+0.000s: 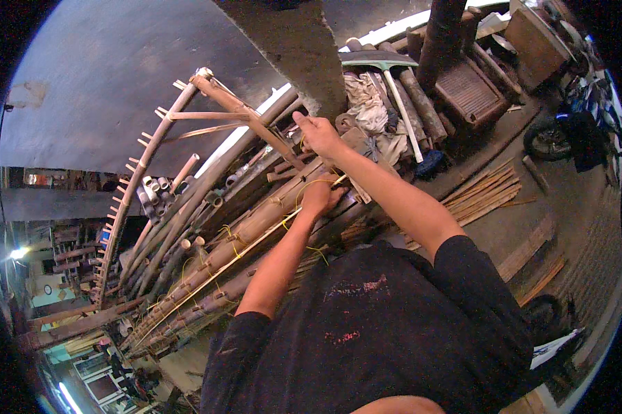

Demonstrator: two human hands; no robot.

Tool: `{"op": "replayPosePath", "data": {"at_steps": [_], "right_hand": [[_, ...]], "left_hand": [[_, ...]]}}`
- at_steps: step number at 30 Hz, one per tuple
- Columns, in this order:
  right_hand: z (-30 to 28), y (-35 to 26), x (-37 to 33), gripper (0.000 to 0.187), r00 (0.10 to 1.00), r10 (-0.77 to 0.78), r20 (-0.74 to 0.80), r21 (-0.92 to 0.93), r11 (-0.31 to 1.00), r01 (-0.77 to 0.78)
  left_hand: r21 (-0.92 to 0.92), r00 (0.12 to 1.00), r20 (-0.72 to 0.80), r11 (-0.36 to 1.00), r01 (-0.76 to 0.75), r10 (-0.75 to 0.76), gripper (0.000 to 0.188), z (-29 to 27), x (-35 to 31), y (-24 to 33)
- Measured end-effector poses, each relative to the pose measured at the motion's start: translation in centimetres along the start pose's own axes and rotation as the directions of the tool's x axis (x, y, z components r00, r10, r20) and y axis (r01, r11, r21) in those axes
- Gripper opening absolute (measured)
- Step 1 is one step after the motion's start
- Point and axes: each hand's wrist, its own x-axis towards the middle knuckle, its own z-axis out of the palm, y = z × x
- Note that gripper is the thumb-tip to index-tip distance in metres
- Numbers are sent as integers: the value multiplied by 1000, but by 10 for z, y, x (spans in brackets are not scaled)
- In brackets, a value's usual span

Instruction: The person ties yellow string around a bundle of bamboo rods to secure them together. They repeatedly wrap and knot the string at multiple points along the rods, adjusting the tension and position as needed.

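Note:
A long brown bamboo pole runs slantwise from the lower left up to my hands. Along it lies a thin pale bamboo strip. Loops of yellow cord circle the pole at several places, some with loose ends. My left hand is closed low over the strip against the pole; its fingertips are partly hidden. Higher up, my right hand makes a fist with the thumb on top, and a bit of yellow cord shows at its edge.
A bamboo frame with pegs rises at the left. Beyond the pole are stacked poles and a concrete pillar. To the right lie split bamboo slats, a wooden-slatted crate, crumpled cloth and a motorcycle wheel.

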Motion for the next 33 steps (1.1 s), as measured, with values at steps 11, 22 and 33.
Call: {"op": "replayPosePath", "data": {"at_steps": [11, 22, 33], "right_hand": [[15, -7, 1, 50, 1000, -2, -27, -5, 1000, 2], [-28, -62, -99, 38, 903, -363, 228, -585, 690, 425], [-80, 5, -227, 22, 982, -182, -49, -866, 497, 49]], "left_hand": [[-91, 957, -189, 967, -238, 218, 28, -6, -11, 0], [-87, 886, -384, 945, -316, 261, 27, -11, -19, 7], [25, 881, -472, 999, -37, 45, 35, -33, 107, -30]]}}
